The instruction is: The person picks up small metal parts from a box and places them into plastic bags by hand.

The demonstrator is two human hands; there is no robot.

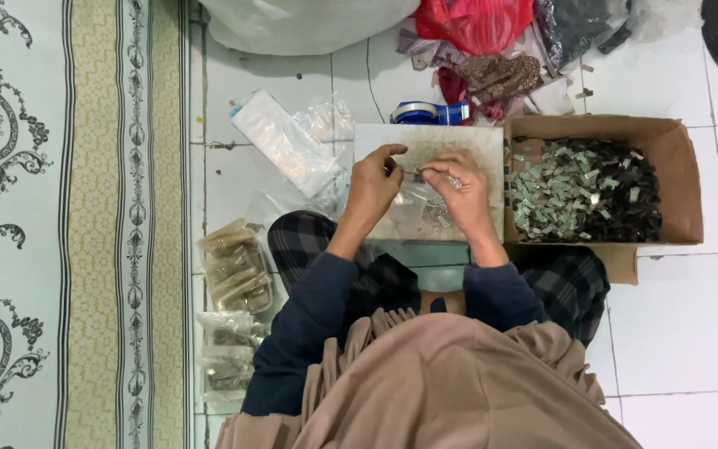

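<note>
My left hand (376,185) and my right hand (457,189) meet over a pale speckled board (492,141) resting on my lap. Together they pinch a small clear plastic bag (419,202) that hangs between them, with small shiny pieces (440,214) inside. The right fingers also grip a few small silvery pieces at the bag's mouth. To the right of the board stands a cardboard box (681,179) full of several small silver and black clips (583,189).
Filled clear packets (234,270) lie stacked at the left on the white tiles, beside a patterned carpet (60,224). Empty clear bags (280,141), a blue tape dispenser (430,112), and red (475,21) and white plastic bags (301,21) lie at the far side.
</note>
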